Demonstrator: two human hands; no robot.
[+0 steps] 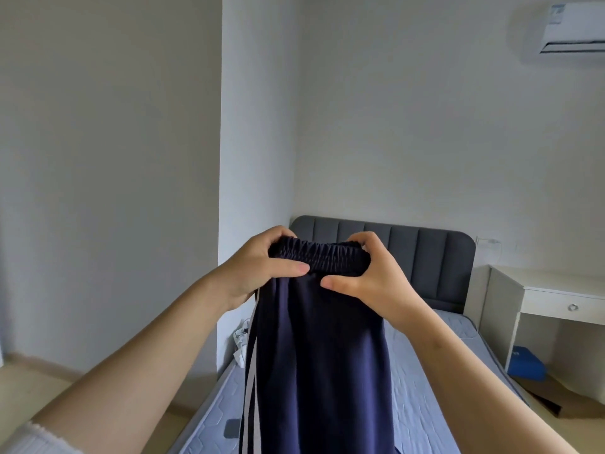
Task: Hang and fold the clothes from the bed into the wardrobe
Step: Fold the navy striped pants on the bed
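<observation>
At eight o'clock a white ribbed sleeve (29, 437) edges the left forearm, which rises toward the centre. The left hand (258, 263), just below centre at about seven o'clock, grips the left end of the waistband (319, 257), with the thumb laid across the front and the fingers curled over the top. Below it, at seven o'clock, a crumpled white garment (242, 342) lies on the near-left edge of the mattress (217, 401). The navy trousers (320, 355) are held up in the air above the bed and hang straight down from the waistband toward six o'clock. Pale side stripes (250, 371) run down their left edge. The right hand (366, 276), at about five o'clock, pinches the right end of the gathered elastic, thumb pressed on the front and fingers wrapped over the top. Behind both hands stands a grey padded headboard (425, 253). At four o'clock a white desk (556, 290) sits beside the bed, with a blue box (527, 363) on the floor under it. An air conditioner (573, 27) is mounted on the wall at two o'clock.
</observation>
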